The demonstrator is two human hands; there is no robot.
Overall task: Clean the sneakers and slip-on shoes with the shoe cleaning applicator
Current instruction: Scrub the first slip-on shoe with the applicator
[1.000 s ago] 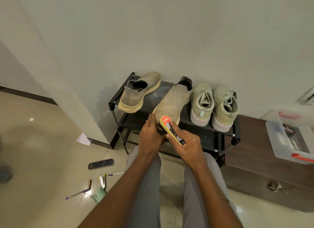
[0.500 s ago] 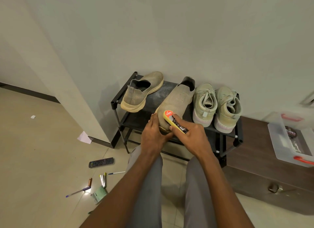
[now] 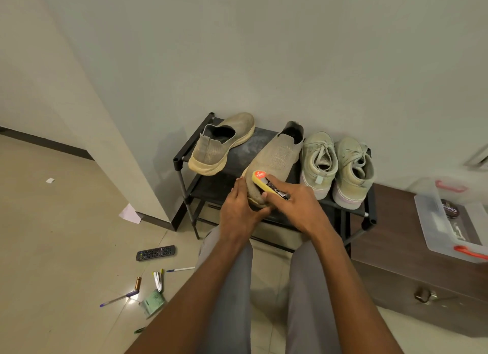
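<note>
A black shoe rack [image 3: 181, 160] carries four shoes. One beige slip-on shoe [image 3: 220, 145] lies at the rack's left with its heel toward me. A second slip-on shoe [image 3: 277, 158] lies in the middle, toe toward me. My left hand [image 3: 237, 208] grips its toe from the left side. My right hand [image 3: 298, 206] holds the yellow shoe cleaning applicator [image 3: 264, 182] pressed flat on top of the toe. Two pale green sneakers [image 3: 318, 163] [image 3: 352, 171] stand side by side at the rack's right.
A dark wooden cabinet [image 3: 412, 253] stands right of the rack, bearing a clear plastic box [image 3: 433, 229] with red handles. On the tiled floor at left lie a remote control [image 3: 155, 252], pens [image 3: 181, 269], a battery [image 3: 137, 283] and a paper scrap [image 3: 129, 213].
The applicator in my right hand has slid slightly further up the toe of the middle slip-on. My left hand keeps its grip on the toe.
</note>
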